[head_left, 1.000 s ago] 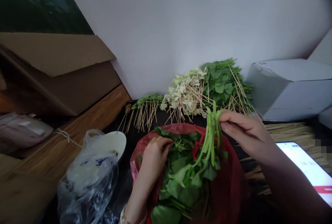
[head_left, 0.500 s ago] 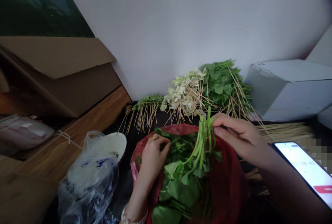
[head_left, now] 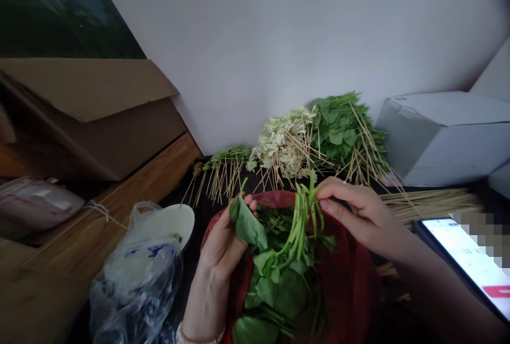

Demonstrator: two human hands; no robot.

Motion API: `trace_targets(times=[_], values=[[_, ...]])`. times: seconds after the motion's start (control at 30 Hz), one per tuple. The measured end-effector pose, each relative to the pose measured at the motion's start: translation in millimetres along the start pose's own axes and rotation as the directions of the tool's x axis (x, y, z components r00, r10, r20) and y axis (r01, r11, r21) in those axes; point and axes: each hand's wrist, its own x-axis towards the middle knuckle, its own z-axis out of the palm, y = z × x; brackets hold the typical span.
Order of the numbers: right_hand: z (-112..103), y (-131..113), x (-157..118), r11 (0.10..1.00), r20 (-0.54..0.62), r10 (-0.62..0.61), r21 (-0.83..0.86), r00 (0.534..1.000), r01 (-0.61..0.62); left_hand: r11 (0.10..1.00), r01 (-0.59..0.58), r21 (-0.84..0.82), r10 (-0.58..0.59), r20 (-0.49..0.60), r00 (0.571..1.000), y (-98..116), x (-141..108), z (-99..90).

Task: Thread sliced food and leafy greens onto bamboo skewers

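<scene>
My left hand (head_left: 223, 251) is turned palm up at the left rim of a red plastic bag (head_left: 350, 280), its fingers closed around a single green leaf (head_left: 249, 224) with a short stem. Thumb and fingertips of my right hand (head_left: 358, 208) pinch the upper end of a bunch of leafy green stems (head_left: 300, 222). The bunch hangs over the bag's opening, with its leaves drooping downward. Loose leafy greens (head_left: 279, 291) fill the bag below both hands. Whether a skewer runs through the bunch I cannot make out.
Along the wall lie skewered green stems (head_left: 227, 158), skewered pale leaves (head_left: 285, 145) and skewered dark greens (head_left: 337, 126). Bare skewers (head_left: 434, 203) and a lit phone (head_left: 462, 254) are at right, before a white box (head_left: 454, 137). Left are a white bowl (head_left: 183, 222), a clear plastic bag (head_left: 135, 280) and a cardboard box (head_left: 119, 131).
My left hand has come up from the greens in the bag and turned over, now with a leaf in it. My right hand and its bunch have shifted slightly left.
</scene>
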Motion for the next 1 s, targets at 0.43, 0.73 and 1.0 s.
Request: trace_targets(times=[0.43,0.73,1.0], values=[[26,1,0,0.96,0.073,-0.076,-0.264,0.994,0.093,0.917,-0.266,0.298,0.227,0.157,0.961,-26,-16,5.9],[38,4,-2,0.938,0.059,-0.072,-0.336,0.996,0.088,0.681,-0.506,0.529,0.444,0.251,0.86,-29,-17,-1.1],[38,2,-3,0.933,0.07,-0.097,-0.341,0.993,0.116,0.741,-0.479,0.471,0.462,0.16,0.872,-28,-14,0.1]])
